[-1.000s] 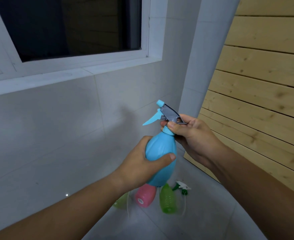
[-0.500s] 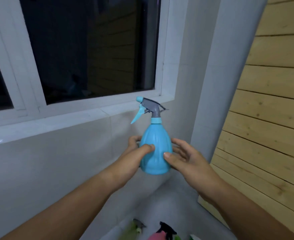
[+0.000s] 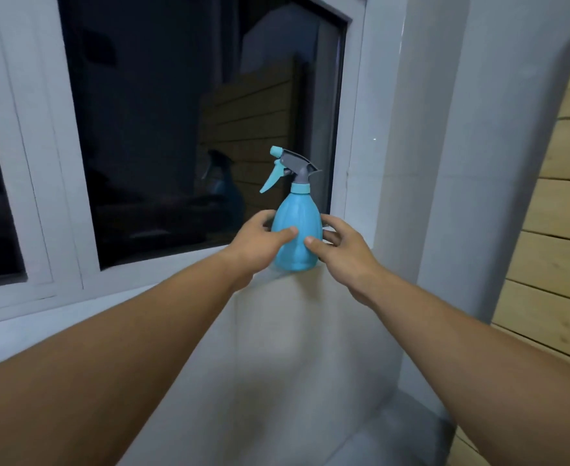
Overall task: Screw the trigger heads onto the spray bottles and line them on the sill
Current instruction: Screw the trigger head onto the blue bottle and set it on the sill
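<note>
Blue bottle (image 3: 297, 237) upright at the right end of the white sill (image 3: 162, 290), base on the ledge's front edge, close to the window frame's right corner. Smooth matte plastic, pear-shaped with faint vertical ribs, narrowing to a pale blue screw collar. Trigger head (image 3: 288, 169) seated on top: grey angular body, light blue nozzle cap and curved lever pointing left.

Left hand (image 3: 260, 240) cupped around the bottle's left flank, thumb pressed on the front, fingers wrapped behind. Right hand (image 3: 342, 250) against the right flank, thumb tip on the front, fingers spread and only loosely curved; firm grasp or light touch on that side, cannot tell.

Dark glass pane (image 3: 193, 129) behind, glossy, with a dim reflection of the bottle. Flat white wall below the sill; knotty pale wooden planks (image 3: 559, 230) at the right.

Half a second earlier: bottle held in the air below the sill, both hands lower on its belly. Now raised and set on the ledge, arms stretched further forward, other bottles on the floor gone from view.
</note>
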Available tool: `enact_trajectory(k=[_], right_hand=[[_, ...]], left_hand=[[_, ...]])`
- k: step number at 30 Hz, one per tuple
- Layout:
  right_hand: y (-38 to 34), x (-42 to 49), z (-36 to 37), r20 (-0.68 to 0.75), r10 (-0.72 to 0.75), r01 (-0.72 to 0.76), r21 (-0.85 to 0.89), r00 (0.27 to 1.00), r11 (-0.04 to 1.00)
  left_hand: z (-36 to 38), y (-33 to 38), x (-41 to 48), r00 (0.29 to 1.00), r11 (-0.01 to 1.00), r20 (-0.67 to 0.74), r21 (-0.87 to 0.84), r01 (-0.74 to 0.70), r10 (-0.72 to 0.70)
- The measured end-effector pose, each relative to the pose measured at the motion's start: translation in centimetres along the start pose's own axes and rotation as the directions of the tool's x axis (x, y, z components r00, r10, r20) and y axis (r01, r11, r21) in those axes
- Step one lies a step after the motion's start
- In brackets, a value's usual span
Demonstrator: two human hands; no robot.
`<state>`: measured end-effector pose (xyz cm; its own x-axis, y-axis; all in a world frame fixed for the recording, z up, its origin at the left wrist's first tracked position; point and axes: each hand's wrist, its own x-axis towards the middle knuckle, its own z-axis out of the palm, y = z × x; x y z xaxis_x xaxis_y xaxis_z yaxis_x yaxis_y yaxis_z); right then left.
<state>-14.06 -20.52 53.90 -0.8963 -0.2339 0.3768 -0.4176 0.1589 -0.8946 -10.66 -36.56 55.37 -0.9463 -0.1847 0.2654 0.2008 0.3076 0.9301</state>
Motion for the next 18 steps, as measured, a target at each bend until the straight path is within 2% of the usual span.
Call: enact_trajectory(k=[5,18], right_hand=[[1.8,2.1,1.1,-0.03,0.024,-0.024,-0.022,0.999,0.999],[3.3,3.8,1.6,-0.039,0.026,-0.028,-0.045,0.999,0.999]], left_hand=[[0.5,-1.4,1.6,0.997,1.0,-0.074,0.009,0.025,-0.025],[1.2,-2.2,2.8,0.994,0.999,-0.102,0.019,0.032,-0.03]])
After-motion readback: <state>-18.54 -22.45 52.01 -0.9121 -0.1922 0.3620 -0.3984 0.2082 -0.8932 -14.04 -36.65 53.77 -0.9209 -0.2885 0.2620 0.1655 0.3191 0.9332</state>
